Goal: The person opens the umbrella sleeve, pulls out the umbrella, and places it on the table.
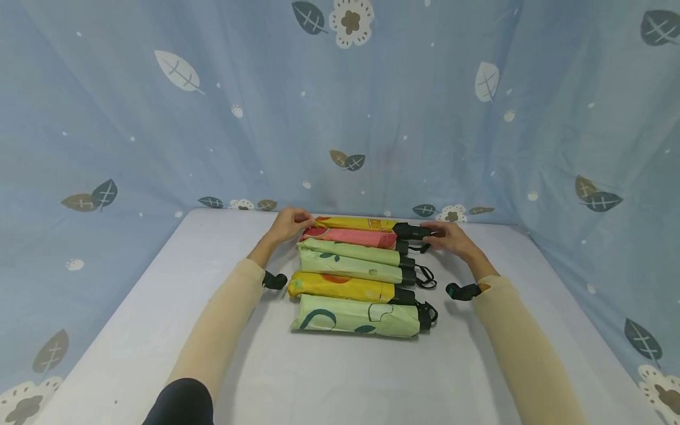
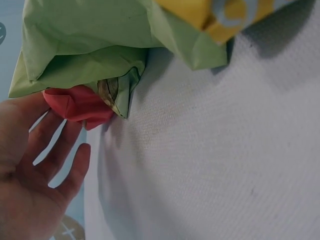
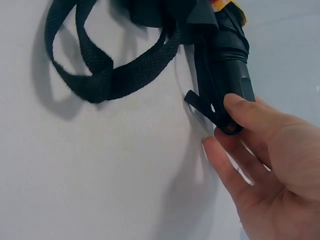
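Toward 12 o'clock on the tabletop (image 1: 372,383): far yellow umbrella (image 1: 361,223), last in the row, between the two hands.
Right hand (image 1: 451,237): at the row's 1 o'clock; thumb and fingers pinch the end of that umbrella's black handle (image 3: 230,70).
Left hand (image 1: 291,224): at 11 o'clock, by the opposite end; fingertips hidden in the wrist view, cannot tell whether the fingers grip.
Row, running on toward 6 o'clock: pink-red umbrella (image 1: 350,237), narrow green umbrella (image 1: 356,252), wider green umbrella (image 1: 350,265), near yellow umbrella (image 1: 340,287), nearest green umbrella (image 1: 356,316).
Done, by the look of it: six folded umbrellas side by side, all handles to 3 o'clock; five free of any clear grip.
Unfinished, as judged: far yellow umbrella not yet released; row ends uneven, its handle jutting farther toward 3 o'clock than the pink-red one's.
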A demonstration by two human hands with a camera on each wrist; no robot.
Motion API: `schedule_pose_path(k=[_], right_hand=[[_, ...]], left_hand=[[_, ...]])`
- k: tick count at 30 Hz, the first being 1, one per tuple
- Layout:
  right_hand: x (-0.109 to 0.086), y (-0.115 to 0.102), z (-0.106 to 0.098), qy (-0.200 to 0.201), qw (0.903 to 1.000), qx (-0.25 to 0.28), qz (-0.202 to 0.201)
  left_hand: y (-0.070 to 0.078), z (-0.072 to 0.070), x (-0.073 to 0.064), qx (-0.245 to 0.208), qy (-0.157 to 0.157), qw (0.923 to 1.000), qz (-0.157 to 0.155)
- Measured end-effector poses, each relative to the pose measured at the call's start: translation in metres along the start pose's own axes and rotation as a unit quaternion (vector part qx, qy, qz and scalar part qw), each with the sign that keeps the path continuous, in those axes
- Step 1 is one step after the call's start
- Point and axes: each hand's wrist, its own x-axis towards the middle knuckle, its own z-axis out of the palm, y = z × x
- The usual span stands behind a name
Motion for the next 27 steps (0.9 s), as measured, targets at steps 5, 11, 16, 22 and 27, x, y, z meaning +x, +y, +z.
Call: schedule_pose_path(k=[5,11,16,22,27], right_hand=[[-0.003,0.001,-0.002,0.0,0.9999,-0.003,-0.013],[-0.007,0.006,-0.005,0.006,0.9997,-0.001,-0.025],[-0.014,0.009,-0.011,0.008,0.9996,-0.006,-0.027],[-0.02,0.012,-0.018,0.019,0.9991,-0.021,-0.032],[-0.022,0.017,-0.021,0.027,0.9984,-0.034,-0.037]], left_hand=[[0.001,0.001,-0.003,-0.008,0.003,1.0,-0.006],[0.002,0.0,-0.003,-0.008,0.007,0.9999,-0.007],[0.002,0.0,-0.002,0.0,0.007,0.9999,0.009],[0.003,-0.001,-0.002,0.013,0.009,0.9997,0.02],[0.0,-0.002,-0.001,0.022,0.006,0.9995,0.023]])
